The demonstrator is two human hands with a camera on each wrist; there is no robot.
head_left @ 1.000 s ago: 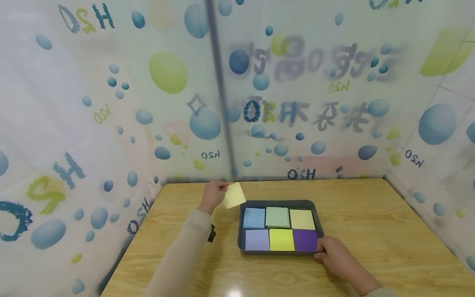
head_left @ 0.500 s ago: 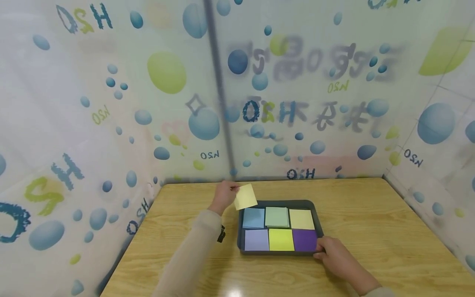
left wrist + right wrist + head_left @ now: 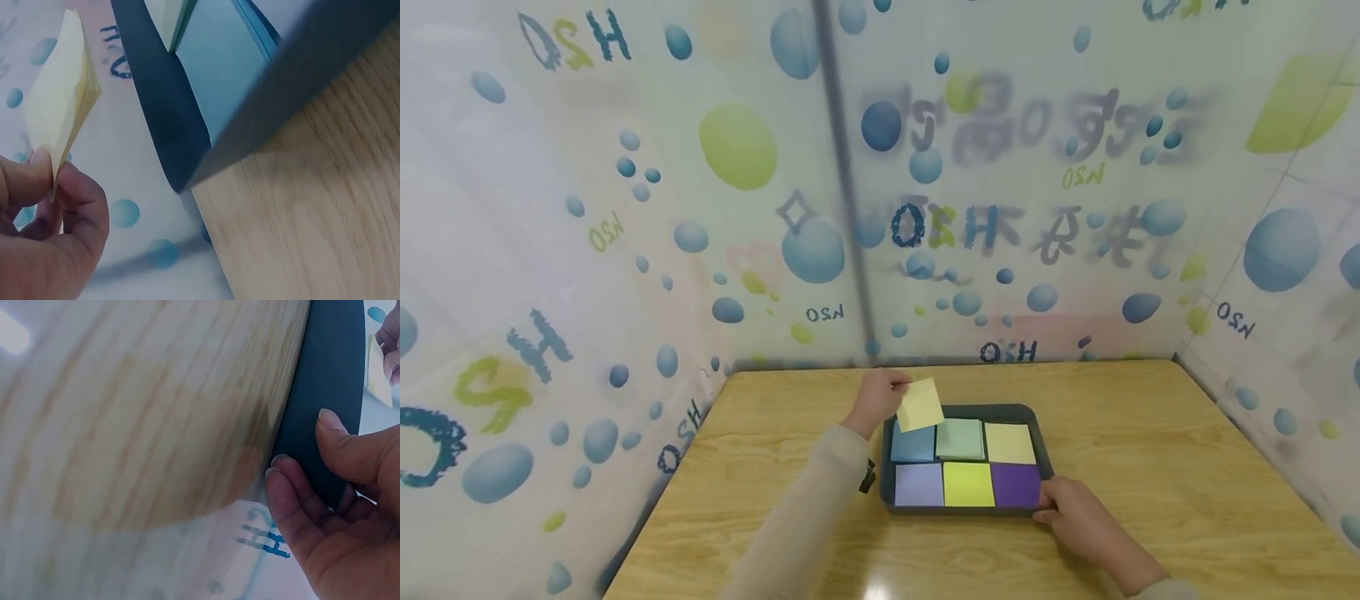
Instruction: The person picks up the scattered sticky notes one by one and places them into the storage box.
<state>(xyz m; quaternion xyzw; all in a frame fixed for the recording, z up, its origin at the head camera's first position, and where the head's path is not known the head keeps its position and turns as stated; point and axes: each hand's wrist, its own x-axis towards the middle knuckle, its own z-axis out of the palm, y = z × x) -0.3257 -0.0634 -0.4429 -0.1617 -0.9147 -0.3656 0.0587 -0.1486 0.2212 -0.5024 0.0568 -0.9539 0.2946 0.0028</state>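
My left hand [image 3: 877, 398] pinches a pale yellow pad of sticky notes [image 3: 922, 406] by one corner, over the far left part of a dark grey tray [image 3: 955, 510]. In the left wrist view the sticky notes [image 3: 59, 94] are several sheets thick, between thumb and fingers. My right hand [image 3: 1078, 515] grips the tray's near right corner, thumb on one side of the wall [image 3: 322, 356] and fingers on the other. Inside the tray sit two rows of notes: blue [image 3: 913, 446], mint green [image 3: 961, 440] and cream [image 3: 1010, 443] behind; lilac [image 3: 919, 485], bright yellow [image 3: 968, 485] and purple [image 3: 1017, 485] in front.
The tray stands on a wood-grain table [image 3: 1157, 467]. Behind the table hangs a pale curtain [image 3: 1060, 167] printed with blue and green drops, and similar sheeting closes off both sides.
My left hand has carried the pale yellow sticky notes to the right, from beside the tray to over its blue notes. The right hand and the tray have stayed put.
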